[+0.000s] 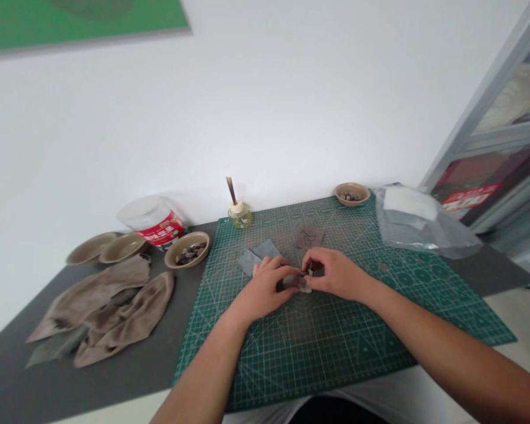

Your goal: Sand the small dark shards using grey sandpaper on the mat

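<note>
Over the middle of the green cutting mat [327, 341], my left hand [269, 285] and my right hand [335, 274] meet with their fingertips almost touching. My right thumb and fingers pinch something small and dark. The fingers of my left hand curl round the other side of the same spot. What they hold is mostly covered, so its kind cannot be made out. A small pale scrap [305, 288] shows just beneath the fingertips. Behind my left hand lie grey-blue sheets [268, 248], and a brown square [310, 237] with dark marks lies beyond the right.
Left of the mat are brown cloths [128, 330], shallow bowls [88, 250], a red-labelled tub [159, 227] and a bowl of dark pebble-like pieces [170, 259]. A reed diffuser [241, 216], another filled bowl [352, 202] and a clear plastic bag [441, 235] stand along the back.
</note>
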A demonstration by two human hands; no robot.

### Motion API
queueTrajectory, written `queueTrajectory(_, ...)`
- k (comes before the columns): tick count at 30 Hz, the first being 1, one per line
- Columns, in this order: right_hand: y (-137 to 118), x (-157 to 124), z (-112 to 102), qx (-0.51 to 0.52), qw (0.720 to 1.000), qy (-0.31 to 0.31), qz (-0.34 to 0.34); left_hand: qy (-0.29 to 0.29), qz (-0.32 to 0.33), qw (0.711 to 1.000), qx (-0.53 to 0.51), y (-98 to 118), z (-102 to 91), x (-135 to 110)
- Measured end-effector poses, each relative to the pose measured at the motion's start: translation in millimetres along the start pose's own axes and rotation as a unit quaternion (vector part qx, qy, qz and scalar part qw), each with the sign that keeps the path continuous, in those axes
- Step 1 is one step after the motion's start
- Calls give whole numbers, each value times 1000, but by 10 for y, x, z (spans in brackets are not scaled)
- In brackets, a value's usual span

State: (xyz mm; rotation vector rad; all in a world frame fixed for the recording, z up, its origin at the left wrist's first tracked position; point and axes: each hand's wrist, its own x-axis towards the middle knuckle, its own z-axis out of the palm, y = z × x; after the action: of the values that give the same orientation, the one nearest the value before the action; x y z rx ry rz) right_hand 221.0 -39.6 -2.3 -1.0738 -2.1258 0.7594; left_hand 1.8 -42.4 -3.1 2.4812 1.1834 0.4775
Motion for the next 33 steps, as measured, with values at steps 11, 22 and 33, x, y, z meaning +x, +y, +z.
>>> queueTrajectory(11,116,-124,195,-100,995,-3,-30,-3,-39,997,70,2,55,-6)
queueTrajectory(22,56,-94,261,-135,987,-46,-74,-2,-64,994,91,22,27,-2)
queueTrajectory(33,137,-67,181,-140,985,-60,-79,-4,-63,994,90,9,44,2)
